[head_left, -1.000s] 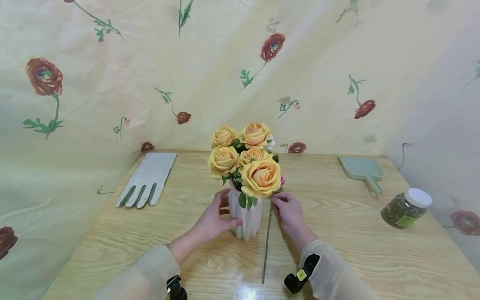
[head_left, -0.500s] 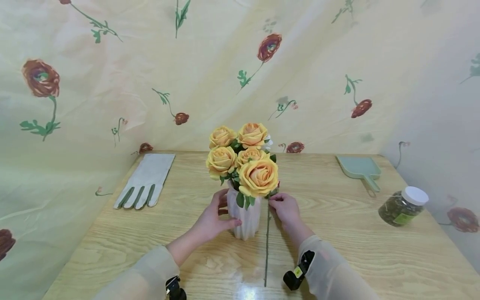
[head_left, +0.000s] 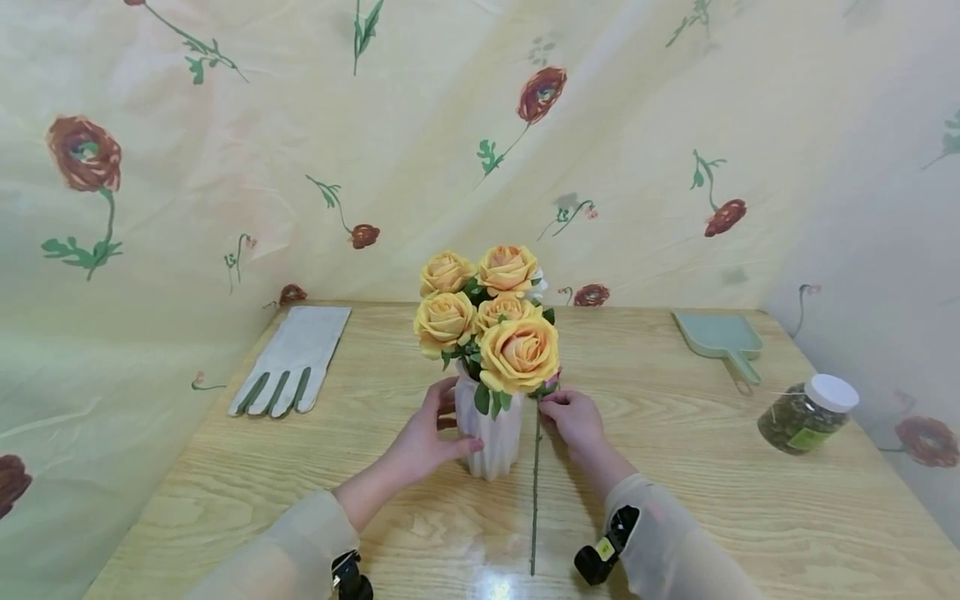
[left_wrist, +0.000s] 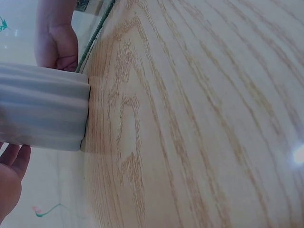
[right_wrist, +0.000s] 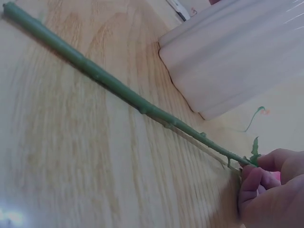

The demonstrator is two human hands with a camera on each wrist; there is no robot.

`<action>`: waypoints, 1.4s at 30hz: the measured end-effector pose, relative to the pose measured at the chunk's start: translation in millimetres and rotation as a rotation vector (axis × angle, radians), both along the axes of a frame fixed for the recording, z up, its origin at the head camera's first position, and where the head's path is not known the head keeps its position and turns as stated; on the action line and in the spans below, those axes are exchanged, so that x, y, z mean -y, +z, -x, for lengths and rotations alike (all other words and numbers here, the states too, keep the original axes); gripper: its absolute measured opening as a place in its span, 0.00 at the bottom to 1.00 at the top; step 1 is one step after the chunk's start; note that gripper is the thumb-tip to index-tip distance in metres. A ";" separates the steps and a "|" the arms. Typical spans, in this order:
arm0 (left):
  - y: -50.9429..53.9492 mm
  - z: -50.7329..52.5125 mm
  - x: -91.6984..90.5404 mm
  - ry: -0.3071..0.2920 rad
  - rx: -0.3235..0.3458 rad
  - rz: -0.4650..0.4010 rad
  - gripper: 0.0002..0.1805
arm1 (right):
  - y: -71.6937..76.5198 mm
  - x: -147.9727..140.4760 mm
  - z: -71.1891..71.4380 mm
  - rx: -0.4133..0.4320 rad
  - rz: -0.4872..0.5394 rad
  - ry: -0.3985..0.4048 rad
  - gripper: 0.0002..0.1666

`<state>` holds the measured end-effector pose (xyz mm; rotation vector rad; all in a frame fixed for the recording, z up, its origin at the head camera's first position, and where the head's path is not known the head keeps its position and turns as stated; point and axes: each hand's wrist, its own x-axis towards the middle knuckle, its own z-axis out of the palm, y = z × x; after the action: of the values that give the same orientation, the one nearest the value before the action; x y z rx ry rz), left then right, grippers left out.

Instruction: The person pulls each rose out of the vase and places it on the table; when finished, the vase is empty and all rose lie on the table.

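A white fluted vase (head_left: 491, 433) stands upright on the table, holding several yellow roses (head_left: 519, 354) and a white flower (head_left: 537, 285) partly hidden behind them. My left hand (head_left: 423, 437) holds the vase from its left side, thumb on the front. To the vase's right, my right hand (head_left: 576, 421) pinches a long-stemmed flower high on its green stem (right_wrist: 128, 97). The stem slants down toward the table's near side, outside the vase. Its pink bloom (head_left: 553, 379) is mostly hidden behind the front rose and by my fingers.
A white and green work glove (head_left: 295, 358) lies at the back left of the wooden table (head_left: 300, 467). At the right are a pale green dustpan (head_left: 720, 335) and a white-lidded jar (head_left: 806, 414). Behind hangs a flower-patterned cloth (head_left: 420, 150).
The held stem's lower end has swung slightly right, standing more upright in the head view. Less of the pink bloom shows than a second ago. My left hand stays on the vase.
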<state>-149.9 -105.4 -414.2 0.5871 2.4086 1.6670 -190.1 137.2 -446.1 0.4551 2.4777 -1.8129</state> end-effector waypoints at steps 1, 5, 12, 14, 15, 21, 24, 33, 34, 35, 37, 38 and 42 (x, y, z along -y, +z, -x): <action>0.3 0.0 -0.2 0.000 -0.003 0.002 0.49 | 1.0 -1.1 -0.8 0.005 0.001 0.003 0.11; 1.6 -0.1 -0.8 -0.003 -0.018 0.003 0.49 | 7.9 -5.1 -5.0 0.014 0.049 0.007 0.14; 1.3 -0.4 -0.2 -0.005 -0.007 -0.002 0.49 | 30.6 -11.6 -11.6 -0.037 0.143 0.092 0.19; 1.1 -0.4 -0.1 -0.005 -0.005 -0.003 0.49 | 39.0 -12.8 -12.7 -0.056 0.152 0.121 0.19; 1.0 -0.3 -0.1 -0.004 -0.005 -0.002 0.49 | 43.6 -13.0 -13.4 -0.063 0.155 0.134 0.19; 1.4 -0.7 0.0 -0.010 -0.003 -0.004 0.49 | 72.8 -13.5 -20.8 -0.113 0.169 0.208 0.17; 1.8 -1.0 0.1 -0.010 -0.004 -0.005 0.49 | 87.4 -13.7 -24.8 -0.150 0.165 0.254 0.17; 0.6 0.7 0.3 -0.014 -0.012 -0.006 0.47 | 122.0 -13.9 -38.1 -0.246 0.131 0.349 0.16; 0.8 0.5 0.4 -0.015 -0.012 -0.009 0.47 | 125.2 -13.7 -40.2 -0.252 0.129 0.356 0.16; 0.9 0.5 0.4 -0.015 -0.011 -0.008 0.47 | 128.3 -13.6 -42.2 -0.258 0.120 0.362 0.15; 1.5 0.4 0.3 -0.014 -0.010 -0.007 0.47 | 134.0 -13.0 -46.4 -0.272 0.092 0.374 0.14; 1.9 0.3 0.3 -0.014 -0.011 -0.007 0.47 | 136.9 -12.8 -48.5 -0.277 0.082 0.380 0.13; 3.2 0.0 0.1 -0.009 -0.010 0.001 0.47 | 147.2 -11.2 -55.4 -0.301 0.058 0.428 0.11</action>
<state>-149.9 -105.5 -410.9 0.6065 2.4098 1.6624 -134.7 148.4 -298.8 -0.3540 2.4336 -1.8670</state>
